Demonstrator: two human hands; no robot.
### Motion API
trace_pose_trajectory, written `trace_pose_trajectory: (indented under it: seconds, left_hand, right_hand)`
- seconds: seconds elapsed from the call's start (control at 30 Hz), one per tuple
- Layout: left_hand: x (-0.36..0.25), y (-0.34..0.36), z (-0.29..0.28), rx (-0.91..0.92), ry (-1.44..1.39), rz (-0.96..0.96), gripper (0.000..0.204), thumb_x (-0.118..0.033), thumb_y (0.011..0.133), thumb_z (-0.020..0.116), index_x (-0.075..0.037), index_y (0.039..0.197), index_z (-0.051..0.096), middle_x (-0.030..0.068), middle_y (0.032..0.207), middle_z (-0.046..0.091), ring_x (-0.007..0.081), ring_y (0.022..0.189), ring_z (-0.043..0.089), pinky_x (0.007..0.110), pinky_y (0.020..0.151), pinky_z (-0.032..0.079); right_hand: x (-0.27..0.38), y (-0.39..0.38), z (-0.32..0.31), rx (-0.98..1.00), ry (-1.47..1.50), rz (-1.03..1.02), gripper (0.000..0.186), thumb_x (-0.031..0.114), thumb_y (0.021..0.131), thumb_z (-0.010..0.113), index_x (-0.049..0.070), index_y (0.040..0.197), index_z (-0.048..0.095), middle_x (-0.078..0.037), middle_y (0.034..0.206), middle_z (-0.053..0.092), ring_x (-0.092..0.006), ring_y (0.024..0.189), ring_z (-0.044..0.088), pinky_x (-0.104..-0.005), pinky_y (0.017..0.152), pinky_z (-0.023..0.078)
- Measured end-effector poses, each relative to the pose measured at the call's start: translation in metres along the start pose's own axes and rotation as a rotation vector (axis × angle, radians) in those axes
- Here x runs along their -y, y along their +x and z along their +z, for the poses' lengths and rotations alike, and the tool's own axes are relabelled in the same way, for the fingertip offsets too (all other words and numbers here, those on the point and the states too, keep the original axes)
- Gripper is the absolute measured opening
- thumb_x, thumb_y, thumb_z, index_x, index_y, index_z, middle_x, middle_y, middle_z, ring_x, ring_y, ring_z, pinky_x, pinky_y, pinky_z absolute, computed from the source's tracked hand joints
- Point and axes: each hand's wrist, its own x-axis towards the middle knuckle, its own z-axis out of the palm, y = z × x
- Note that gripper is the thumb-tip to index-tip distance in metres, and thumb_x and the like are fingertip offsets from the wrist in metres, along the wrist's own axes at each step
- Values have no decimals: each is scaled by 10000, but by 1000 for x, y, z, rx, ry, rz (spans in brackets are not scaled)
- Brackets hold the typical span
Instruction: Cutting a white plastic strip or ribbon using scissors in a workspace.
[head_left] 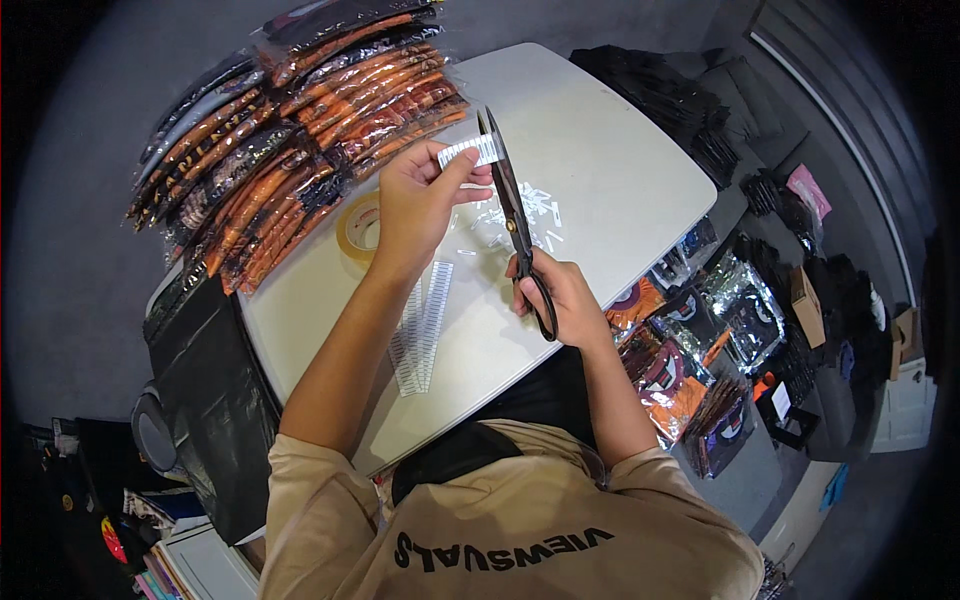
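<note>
My left hand (425, 195) pinches a short white strip of printed labels (466, 152) above the table. In my right hand (562, 298) is a pair of black-handled scissors (514, 215), its blades pointing away from me and parted at the right end of the strip. Below the blades, many small cut white pieces (540, 205) lie scattered on the white table (610, 150). Longer printed label strips (420, 335) rest on the table beside my left forearm. Partly behind my left wrist sits a roll of yellowish clear tape (352, 228).
Tall stacks of plastic-wrapped orange and black garments (300, 130) stand at the table's far left. More packed garments (665, 375) lie to the right, below table height. Black bags (665, 95) are heaped behind the far right edge. Black sheeting (215, 390) hangs at the left.
</note>
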Motion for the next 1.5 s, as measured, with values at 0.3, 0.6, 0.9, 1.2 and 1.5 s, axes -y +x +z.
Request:
trace_pose_trajectory:
  seconds: [0.3, 0.6, 0.9, 1.2, 1.5]
  left_hand:
    - [0, 0, 0, 6, -14, -4, 122, -70, 968, 655, 47, 1001, 645, 174, 922, 723, 207, 815, 728, 332, 727, 645]
    - [0, 1, -1, 4, -9, 10, 129, -79, 968, 660, 45, 1000, 645, 173, 922, 723, 206, 814, 728, 332, 725, 643]
    - [1, 1, -2, 4, -17, 8, 129, -79, 965, 663, 44, 1002, 646, 174, 916, 724, 206, 811, 728, 337, 723, 643]
    - [1, 1, 0, 0, -10, 1, 126, -67, 962, 662, 51, 1000, 644, 178, 918, 724, 209, 809, 729, 338, 722, 647]
    - [1, 1, -1, 4, -19, 5, 124, -68, 962, 661, 50, 994, 643, 171, 904, 722, 209, 804, 729, 337, 717, 647]
  right_hand:
    - [0, 0, 0, -2, 2, 16, 284, 277, 1016, 597, -6, 1012, 579, -79, 668, 617, -160, 595, 643, -300, 572, 493]
    - [1, 0, 0, 0, -10, 19, 278, 272, 1017, 590, -6, 1003, 577, -70, 653, 606, -154, 582, 625, -299, 562, 481]
    - [2, 0, 1, -3, -7, 31, 265, 258, 1018, 585, -5, 993, 578, -65, 642, 599, -150, 573, 611, -299, 561, 476]
    - [2, 0, 1, -6, 7, 30, 280, 272, 1024, 580, -4, 981, 575, -69, 642, 604, -157, 573, 616, -303, 564, 477]
    - [5, 0, 0, -6, -20, 54, 277, 273, 1031, 571, 0, 984, 574, -67, 636, 602, -156, 569, 616, -305, 560, 475]
